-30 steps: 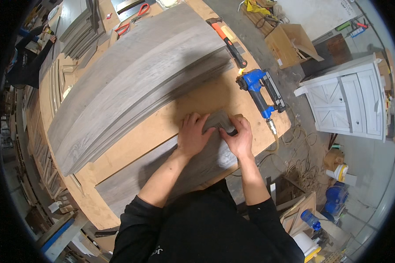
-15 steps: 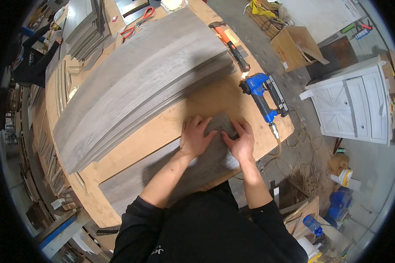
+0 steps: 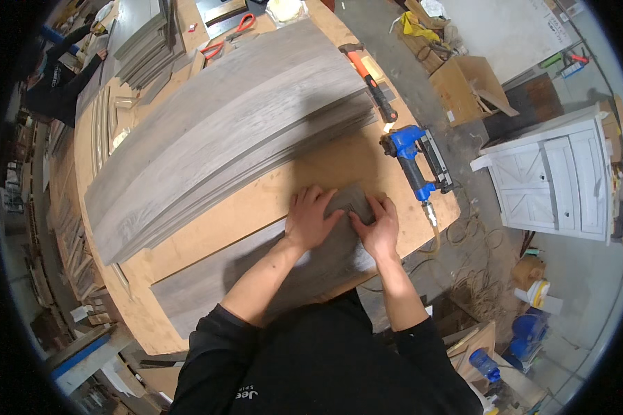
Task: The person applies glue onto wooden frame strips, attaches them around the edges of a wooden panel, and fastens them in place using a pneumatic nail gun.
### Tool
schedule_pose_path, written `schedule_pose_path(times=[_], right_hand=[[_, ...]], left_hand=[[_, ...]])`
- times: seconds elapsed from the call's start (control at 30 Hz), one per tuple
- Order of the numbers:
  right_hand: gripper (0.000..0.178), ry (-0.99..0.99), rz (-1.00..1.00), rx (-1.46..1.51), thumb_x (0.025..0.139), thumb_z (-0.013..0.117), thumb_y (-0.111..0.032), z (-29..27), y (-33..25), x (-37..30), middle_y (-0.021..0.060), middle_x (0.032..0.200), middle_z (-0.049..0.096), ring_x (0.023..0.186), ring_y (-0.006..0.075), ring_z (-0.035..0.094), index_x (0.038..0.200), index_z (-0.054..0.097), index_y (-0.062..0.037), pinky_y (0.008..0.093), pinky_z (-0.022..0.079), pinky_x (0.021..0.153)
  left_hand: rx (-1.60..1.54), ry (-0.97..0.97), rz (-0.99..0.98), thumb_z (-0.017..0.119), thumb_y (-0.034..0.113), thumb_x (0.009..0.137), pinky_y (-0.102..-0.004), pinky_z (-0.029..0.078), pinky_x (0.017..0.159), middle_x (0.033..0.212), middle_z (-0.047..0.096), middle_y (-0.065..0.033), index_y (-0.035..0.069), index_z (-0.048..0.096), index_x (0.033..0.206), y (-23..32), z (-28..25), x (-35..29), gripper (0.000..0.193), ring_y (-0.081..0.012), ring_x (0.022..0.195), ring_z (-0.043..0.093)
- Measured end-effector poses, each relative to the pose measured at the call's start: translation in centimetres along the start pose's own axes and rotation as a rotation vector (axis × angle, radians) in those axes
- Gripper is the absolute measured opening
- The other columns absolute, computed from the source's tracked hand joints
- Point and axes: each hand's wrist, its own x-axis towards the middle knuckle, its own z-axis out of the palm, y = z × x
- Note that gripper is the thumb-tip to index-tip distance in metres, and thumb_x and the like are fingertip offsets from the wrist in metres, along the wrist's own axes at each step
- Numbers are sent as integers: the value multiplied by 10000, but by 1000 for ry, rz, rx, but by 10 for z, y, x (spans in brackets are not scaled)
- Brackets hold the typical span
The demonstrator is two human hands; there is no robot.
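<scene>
My left hand (image 3: 310, 220) and my right hand (image 3: 381, 229) are closed on opposite sides of a small grey wood-grain piece (image 3: 354, 198), thumbs toward its near edge. The piece sits at the right end of a long grey wood-grain board (image 3: 197, 285), which lies along the near edge of the table. Whether the piece rests on the board or is raised slightly, I cannot tell. Beyond my hands is a stack of wide grey boards (image 3: 235, 117). To the right lies a blue nail gun (image 3: 412, 162) with a hose attached. A hammer (image 3: 372, 83) with an orange and black handle lies behind it.
The wooden table (image 3: 214, 232) carries red-handled pliers (image 3: 244, 24) and another board stack (image 3: 145, 48) at the far left, where a person in dark clothes (image 3: 55, 86) stands. On the floor to the right are a cardboard box (image 3: 462, 86), a white cabinet (image 3: 550, 176) and coiled hose (image 3: 474, 263).
The whole view has shifted slightly. My hands keep hold of the small wood piece at nearly the same spot, and the piece looks a little flatter than before.
</scene>
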Motion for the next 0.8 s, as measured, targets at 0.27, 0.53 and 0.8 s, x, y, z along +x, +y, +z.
schedule_pose_path(times=[0.27,0.53,0.8], right_hand=[[525,-125,2,113,732,834,-210,-12,-3,4,142,1052,647,1023,325,610,1189,679,-4,413,497,890],[499,-47,-13,64,728,831,-194,-3,4,-4,141,1045,648,1001,306,627,1190,704,-53,386,514,884],[489,-76,-57,39,752,805,-203,8,4,-3,171,1094,638,1045,320,611,1200,697,-41,394,497,922]], left_hand=[[34,-160,-23,665,408,913,-478,390,1060,1291,544,-142,95,491,1441,4,-15,-7,638,-332,1268,472],[-90,-41,-83,713,294,877,-507,391,1050,1357,533,-180,84,416,1473,3,-10,-27,698,-371,1272,484],[-133,144,46,761,230,790,-473,395,1018,1243,600,-144,64,505,1409,-14,-6,-35,690,-331,1211,525]])
